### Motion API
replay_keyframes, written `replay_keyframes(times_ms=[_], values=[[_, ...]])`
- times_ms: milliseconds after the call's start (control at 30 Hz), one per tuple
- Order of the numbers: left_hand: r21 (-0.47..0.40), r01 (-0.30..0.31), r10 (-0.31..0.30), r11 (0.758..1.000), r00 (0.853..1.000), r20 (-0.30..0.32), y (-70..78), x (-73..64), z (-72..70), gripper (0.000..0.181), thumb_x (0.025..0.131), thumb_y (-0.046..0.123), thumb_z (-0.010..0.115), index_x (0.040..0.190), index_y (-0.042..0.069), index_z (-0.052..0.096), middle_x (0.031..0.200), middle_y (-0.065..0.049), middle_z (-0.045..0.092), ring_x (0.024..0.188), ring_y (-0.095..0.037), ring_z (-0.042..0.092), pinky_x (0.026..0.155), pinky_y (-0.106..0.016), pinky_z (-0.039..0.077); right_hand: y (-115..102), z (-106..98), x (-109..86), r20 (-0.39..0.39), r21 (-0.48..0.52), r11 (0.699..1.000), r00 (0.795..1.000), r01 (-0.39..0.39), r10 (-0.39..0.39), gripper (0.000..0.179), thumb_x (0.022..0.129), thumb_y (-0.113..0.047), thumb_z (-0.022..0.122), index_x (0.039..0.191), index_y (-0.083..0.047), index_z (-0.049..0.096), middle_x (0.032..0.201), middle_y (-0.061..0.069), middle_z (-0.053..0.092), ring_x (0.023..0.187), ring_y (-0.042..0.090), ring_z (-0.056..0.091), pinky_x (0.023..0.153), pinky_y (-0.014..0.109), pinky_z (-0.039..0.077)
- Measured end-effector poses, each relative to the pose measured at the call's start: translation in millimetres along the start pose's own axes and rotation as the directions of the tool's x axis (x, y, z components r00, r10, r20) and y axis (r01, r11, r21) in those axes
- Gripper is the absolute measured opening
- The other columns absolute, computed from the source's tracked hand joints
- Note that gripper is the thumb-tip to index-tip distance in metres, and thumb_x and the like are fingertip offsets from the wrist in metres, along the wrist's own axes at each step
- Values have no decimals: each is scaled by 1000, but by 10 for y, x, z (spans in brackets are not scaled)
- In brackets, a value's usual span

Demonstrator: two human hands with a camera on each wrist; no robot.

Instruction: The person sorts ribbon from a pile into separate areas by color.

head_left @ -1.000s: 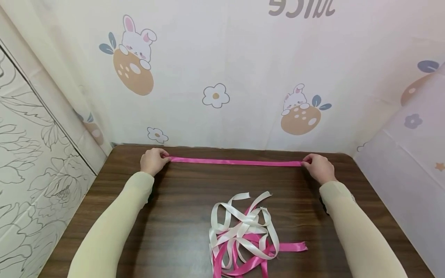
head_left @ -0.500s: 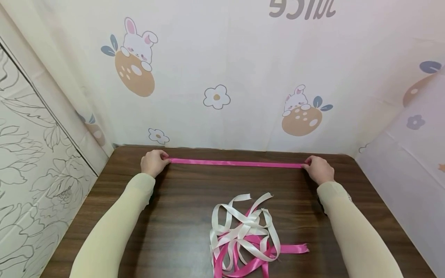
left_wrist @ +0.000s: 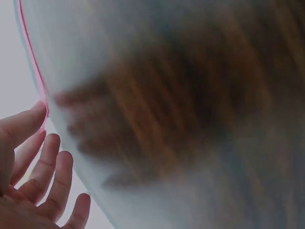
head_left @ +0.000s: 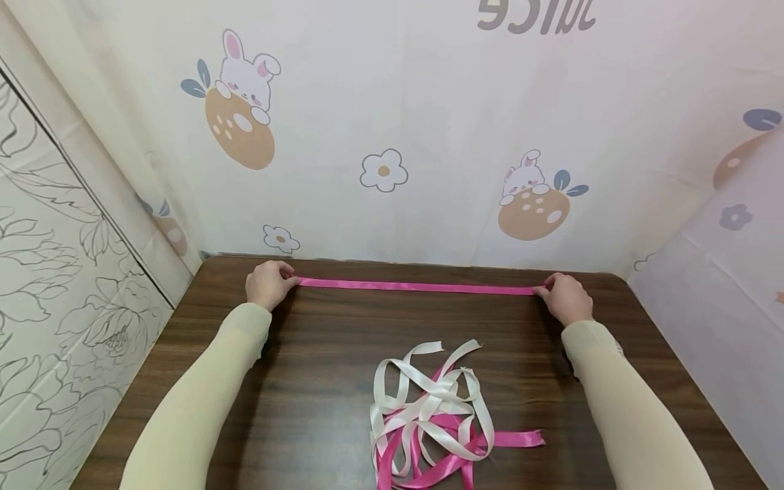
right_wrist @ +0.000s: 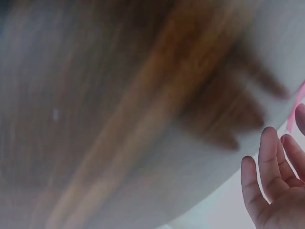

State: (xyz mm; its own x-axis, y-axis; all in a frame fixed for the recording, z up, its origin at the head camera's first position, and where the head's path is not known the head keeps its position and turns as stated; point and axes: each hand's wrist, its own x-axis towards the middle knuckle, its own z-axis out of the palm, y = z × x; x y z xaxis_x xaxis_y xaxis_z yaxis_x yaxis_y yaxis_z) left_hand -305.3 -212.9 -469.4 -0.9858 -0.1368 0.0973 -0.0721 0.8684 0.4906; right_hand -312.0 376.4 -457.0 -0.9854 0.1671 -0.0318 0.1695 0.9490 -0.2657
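Behind the bench (head_left: 318, 408), hung with a pale curtain (head_left: 331, 82) printed with rabbits, oval fruits and flowers. Along the bench's left side, flanked by a white sheet (head_left: 67, 286) drawn with large line blooms. Over the dark wood grain, crossed from the bench's near side by two cream sleeves (head_left: 199, 401). At the bench's near side, slightly right of its middle, heaped with a tangle of white and pink ribbons (head_left: 437, 389), lying just as a second ago, with one pink end poking toward the bench's right. Near the bench's far edge and roughly parallel to it, strung with a straight pink ribbon (head_left: 416, 287), held out much as a second ago; cannot tell whether touching the wood. Pinched at one end by the left hand (head_left: 267, 284), with other fingers loosely spread; pinched at the opposite end by the right hand (head_left: 568, 297), partly cut off in the right wrist view.
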Motion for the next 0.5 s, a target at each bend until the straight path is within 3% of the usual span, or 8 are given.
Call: replay_keyframes(times_ms=[167,500], values=[[-1,-11,11,1000,999,-30,33,-12,-104,29,86,30,71,106,9,71,107,-14,71,103,-34,62,92,-52,40,-4,-116,-58,-14,-18,1000,1000,16,-17,47,94,-42,58,116,-1,58,117,28,60,100,46,59,74,60,44],[-20,-60,59,998,997,-46,147,-62,-234,30,87,29,70,110,9,70,117,-14,69,115,-37,58,100,-54,37,-72,-304,-136,-27,-51,996,996,78,-79,42,92,-38,60,116,-2,58,117,26,60,100,42,58,71,56,44]])
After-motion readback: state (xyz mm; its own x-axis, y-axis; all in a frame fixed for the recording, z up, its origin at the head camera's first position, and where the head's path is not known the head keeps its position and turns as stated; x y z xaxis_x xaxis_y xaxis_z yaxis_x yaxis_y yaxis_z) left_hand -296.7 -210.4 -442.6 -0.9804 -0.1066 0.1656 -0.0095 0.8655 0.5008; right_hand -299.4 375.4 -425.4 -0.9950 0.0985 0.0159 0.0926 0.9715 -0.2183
